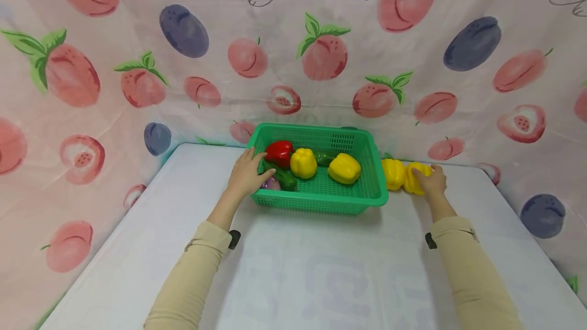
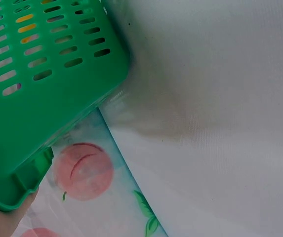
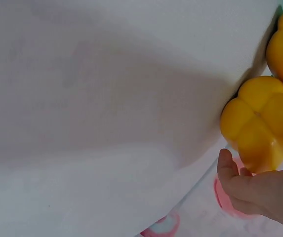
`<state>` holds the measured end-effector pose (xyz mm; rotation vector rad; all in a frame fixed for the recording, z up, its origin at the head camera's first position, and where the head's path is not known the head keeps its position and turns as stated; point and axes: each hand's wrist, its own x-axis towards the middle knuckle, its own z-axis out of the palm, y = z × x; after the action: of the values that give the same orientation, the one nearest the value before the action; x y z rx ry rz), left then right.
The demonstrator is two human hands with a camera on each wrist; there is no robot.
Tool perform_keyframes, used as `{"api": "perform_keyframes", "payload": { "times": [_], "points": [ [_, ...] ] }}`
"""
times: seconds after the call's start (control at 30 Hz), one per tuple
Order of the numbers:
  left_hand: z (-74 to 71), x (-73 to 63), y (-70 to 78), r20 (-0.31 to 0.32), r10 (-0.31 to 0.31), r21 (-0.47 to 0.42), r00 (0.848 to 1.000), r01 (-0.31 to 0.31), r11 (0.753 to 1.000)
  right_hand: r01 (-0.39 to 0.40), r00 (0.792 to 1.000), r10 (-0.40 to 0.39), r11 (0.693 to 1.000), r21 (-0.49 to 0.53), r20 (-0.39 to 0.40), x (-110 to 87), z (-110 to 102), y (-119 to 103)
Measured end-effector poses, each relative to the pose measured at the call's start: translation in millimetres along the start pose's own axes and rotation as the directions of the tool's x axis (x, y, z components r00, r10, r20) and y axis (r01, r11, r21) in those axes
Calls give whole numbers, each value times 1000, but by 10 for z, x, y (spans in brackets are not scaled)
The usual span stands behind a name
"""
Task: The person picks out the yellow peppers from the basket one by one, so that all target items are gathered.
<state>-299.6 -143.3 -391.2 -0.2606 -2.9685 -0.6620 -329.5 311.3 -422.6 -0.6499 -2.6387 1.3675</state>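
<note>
A green plastic basket (image 1: 316, 198) stands at the back of the white table. My left hand (image 1: 243, 174) grips its left rim, the thumb reaching inside; in the left wrist view only part of that hand (image 2: 3, 217) shows at the rim. To the basket's right, my right hand (image 1: 434, 182) holds a yellow bell pepper (image 1: 410, 183), its thumb on the left side and its fingers on the right. The right wrist view shows this pepper (image 3: 257, 116) above the curved fingers. Another yellow bell pepper (image 1: 393, 173) lies between it and the basket.
Inside the basket lie a red bell pepper (image 1: 278, 153), two yellow bell peppers (image 1: 303, 164), dark green vegetables (image 1: 285, 180) and a purple item (image 1: 271, 184) partly hidden by the left hand. A fruit-printed cloth (image 1: 284, 29) hangs behind the table (image 1: 321, 269).
</note>
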Motion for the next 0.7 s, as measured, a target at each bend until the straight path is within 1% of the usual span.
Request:
{"api": "perform_keyframes", "payload": {
  "times": [0.13, 0.37, 0.53, 0.7],
  "points": [
    [0, -2, 4, 1, -3, 0, 1000, 3, 1000, 3, 1000, -3, 1000, -6, -19, -32, -18, -24],
    [-18, -11, 14, 0, -2, 1, 1000, 2, 1000, -10, 1000, 9, 999, -33, -29, -83, -66, -87],
    [-28, -19, 16, -1, 0, 0, 1000, 0, 1000, 42, 998, -45, 998, -55, -51, -111, -91, -149],
    [-10, -14, 4, 3, -1, -11, 1000, 1, 1000, 85, 994, -88, 995, -51, -61, -102, -89, -180]
  ]
}}
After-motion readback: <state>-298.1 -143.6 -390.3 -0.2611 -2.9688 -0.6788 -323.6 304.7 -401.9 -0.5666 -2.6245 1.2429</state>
